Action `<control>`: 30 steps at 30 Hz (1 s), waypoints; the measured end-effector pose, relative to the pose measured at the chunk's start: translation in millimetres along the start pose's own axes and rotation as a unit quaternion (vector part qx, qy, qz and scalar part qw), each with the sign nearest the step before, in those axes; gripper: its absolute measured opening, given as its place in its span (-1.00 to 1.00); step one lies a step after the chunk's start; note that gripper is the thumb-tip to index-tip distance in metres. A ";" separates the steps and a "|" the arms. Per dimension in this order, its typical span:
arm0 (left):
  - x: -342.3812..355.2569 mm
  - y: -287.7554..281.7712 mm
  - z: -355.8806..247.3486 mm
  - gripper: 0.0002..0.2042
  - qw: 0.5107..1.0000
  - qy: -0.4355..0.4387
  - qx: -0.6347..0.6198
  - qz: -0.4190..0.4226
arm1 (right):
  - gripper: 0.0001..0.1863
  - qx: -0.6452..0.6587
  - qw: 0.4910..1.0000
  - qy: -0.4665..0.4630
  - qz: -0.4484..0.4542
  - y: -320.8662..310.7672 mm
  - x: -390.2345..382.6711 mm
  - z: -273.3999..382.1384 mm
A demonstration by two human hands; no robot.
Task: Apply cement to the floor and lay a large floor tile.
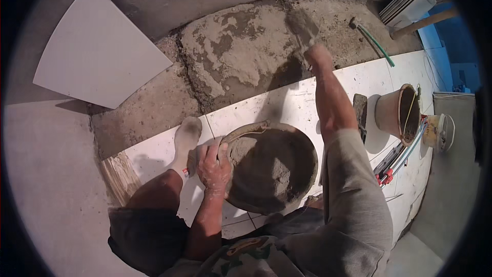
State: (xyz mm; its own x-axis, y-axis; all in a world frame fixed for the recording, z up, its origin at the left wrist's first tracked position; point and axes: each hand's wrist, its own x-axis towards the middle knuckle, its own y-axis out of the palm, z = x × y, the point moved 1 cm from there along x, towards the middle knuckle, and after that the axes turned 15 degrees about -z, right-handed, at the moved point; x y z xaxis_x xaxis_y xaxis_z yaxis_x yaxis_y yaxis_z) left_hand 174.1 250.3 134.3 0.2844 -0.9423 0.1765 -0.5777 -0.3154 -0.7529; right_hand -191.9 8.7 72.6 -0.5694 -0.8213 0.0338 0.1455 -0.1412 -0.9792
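A wide round bucket [311, 161] stands between my legs, with wet grey mortar [280, 172] inside. My left hand [212, 166] is closed on its left rim, and the skin is smeared with grey. My right arm reaches forward over the rough strip of floor. There my right hand [319, 56] is wrapped round the handle of a trowel [302, 26], whose blade is coated in mortar and somewhat blurred. The blade is at the right side of a patch of spread mortar [230, 51]; whether it touches the mortar I cannot tell.
A large pale tile [100, 51] leans at the far left. Far right are a hammer [374, 41] with a green handle, a stack of tiles [408, 4] and a wooden pole [425, 22]. Two smaller buckets [392, 113] and a tile cutter [397, 156] stand on white floor tiles [154, 146].
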 end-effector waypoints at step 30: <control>-1.9 5.0 -5.2 -0.65 0.999 -0.042 0.015 0.032 | -0.66 -0.043 0.943 -0.255 0.212 -178.7 -321.0 -94.3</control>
State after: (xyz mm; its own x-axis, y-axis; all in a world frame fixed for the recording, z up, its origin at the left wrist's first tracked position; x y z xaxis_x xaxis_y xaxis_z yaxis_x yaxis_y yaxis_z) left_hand 166.7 249.9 133.5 0.3113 -0.9473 0.0756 -0.5729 -0.2506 -0.7804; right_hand -111.4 349.7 217.9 -0.0093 -0.9560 -0.2934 0.1930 0.2861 -0.9385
